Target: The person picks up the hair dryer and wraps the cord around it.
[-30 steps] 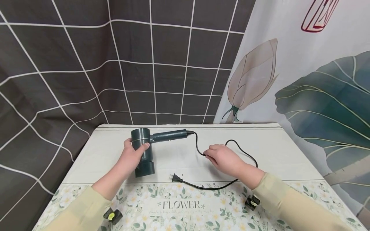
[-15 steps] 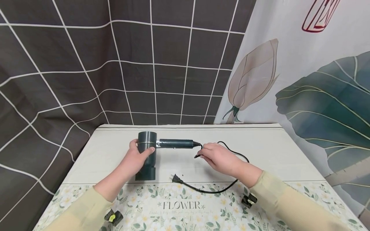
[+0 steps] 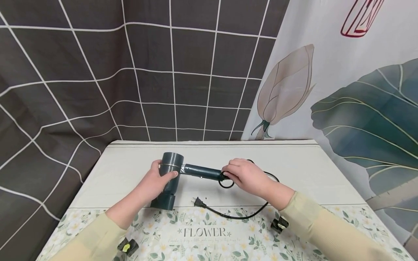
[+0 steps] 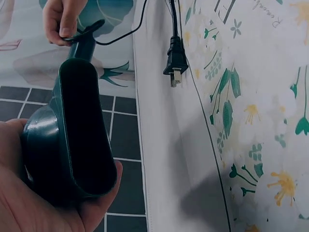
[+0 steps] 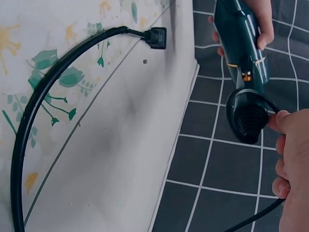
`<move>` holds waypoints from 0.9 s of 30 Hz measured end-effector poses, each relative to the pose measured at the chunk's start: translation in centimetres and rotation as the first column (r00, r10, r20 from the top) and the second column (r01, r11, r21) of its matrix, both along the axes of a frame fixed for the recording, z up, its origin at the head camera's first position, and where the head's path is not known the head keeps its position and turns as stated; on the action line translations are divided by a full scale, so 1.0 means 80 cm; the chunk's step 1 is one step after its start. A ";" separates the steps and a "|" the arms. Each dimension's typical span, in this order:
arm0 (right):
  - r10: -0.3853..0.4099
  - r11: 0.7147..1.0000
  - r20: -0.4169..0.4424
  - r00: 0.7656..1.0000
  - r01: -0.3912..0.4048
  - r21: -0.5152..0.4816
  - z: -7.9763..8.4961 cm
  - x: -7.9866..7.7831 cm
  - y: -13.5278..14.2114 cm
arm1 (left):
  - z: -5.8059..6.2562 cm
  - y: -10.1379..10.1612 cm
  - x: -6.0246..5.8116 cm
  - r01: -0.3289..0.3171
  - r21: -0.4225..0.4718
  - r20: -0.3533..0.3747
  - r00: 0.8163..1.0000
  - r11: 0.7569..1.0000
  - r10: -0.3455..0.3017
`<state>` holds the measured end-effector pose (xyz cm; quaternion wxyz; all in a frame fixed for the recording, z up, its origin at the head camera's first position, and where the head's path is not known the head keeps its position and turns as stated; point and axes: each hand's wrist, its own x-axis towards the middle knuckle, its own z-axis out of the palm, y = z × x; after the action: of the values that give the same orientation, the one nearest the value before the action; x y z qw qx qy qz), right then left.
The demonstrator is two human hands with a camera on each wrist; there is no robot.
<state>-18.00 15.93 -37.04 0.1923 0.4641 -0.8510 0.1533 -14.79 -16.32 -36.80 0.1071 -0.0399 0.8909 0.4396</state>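
A dark green hair dryer (image 3: 202, 172) is held above the table, its handle pointing right. My left hand (image 3: 160, 181) grips the barrel, with the thumb across its near side. In the left wrist view the dryer's flat, wide nozzle (image 4: 87, 130) faces the camera. My right hand (image 3: 246, 177) pinches the black power cord (image 3: 226, 186) at the handle's end. There the cord forms a small loop round the ribbed strain relief (image 5: 251, 123). The rest of the cord curves over the table to a two-pin plug (image 3: 199, 202).
A white table cover with a floral band (image 3: 209, 243) lies beneath. Behind it hangs a dark gridded curtain (image 3: 192, 87); a white curtain with a leaf print (image 3: 369, 119) hangs at the right.
The hair dryer has moved right and nearer, its handle end tilting down. My right hand has brought the cord to the handle's end, where a loop now shows. The plug stays put.
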 end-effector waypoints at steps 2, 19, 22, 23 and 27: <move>0.005 1.000 0.007 1.000 -0.005 -0.004 0.000 -0.001 0.000 | 0.000 0.000 0.001 0.012 -0.009 0.000 1.000 1.000 -0.012; 0.005 1.000 0.090 0.996 -0.007 0.018 0.000 0.003 -0.005 | -0.004 -0.003 0.007 0.098 -0.025 -0.015 0.995 0.995 -0.098; 0.004 1.000 0.094 0.996 -0.006 0.024 0.001 0.003 -0.006 | -0.006 -0.003 0.008 0.110 -0.019 -0.015 0.994 0.994 -0.110; 0.003 1.000 0.095 0.996 -0.005 0.024 0.002 0.003 -0.006 | -0.006 -0.003 0.008 0.114 -0.017 -0.015 0.993 0.993 -0.114; 0.003 1.000 0.096 0.995 -0.005 0.022 0.001 0.003 -0.008 | -0.010 -0.004 0.009 0.121 -0.010 -0.012 0.993 0.993 -0.121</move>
<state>-17.74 15.26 -36.94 0.1456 0.4599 -0.8600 0.1661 -14.09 -16.61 -37.58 0.1279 0.0167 0.8943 0.4284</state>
